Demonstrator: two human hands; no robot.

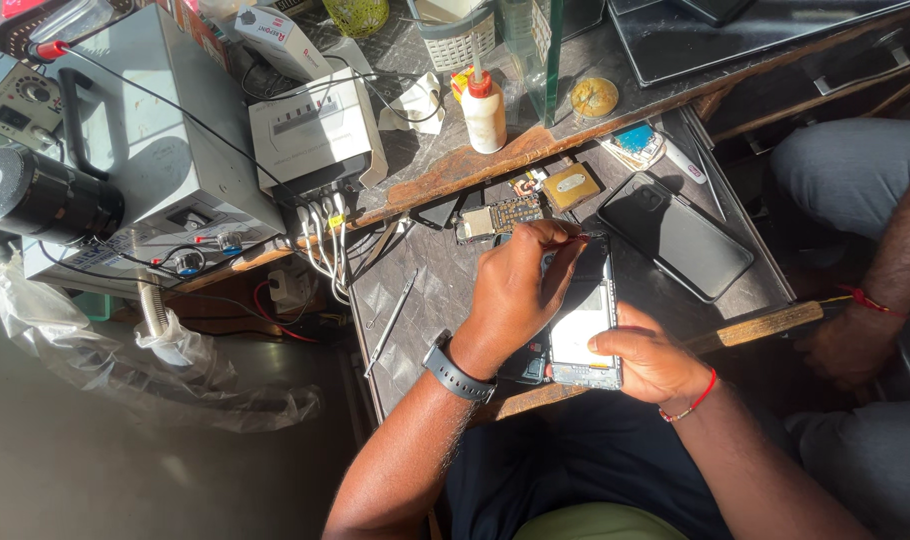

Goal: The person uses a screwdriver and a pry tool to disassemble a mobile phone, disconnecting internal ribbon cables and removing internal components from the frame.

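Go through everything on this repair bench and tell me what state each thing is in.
Opened phone: back off, insides exposed, steadied by right hand.
Left hand: pinching a thin tool at the phone's top.
Second phone: lying flat, screen dark.
Glue bottle: upright, capped.
Circuit board: loose on bench.

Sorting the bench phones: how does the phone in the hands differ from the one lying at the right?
The opened phone shows its insides, a pale panel; the dark phone looks closed and glossy. The opened phone is held by the right hand and worked by the left hand; the dark phone lies untouched. Both are slim rectangles.
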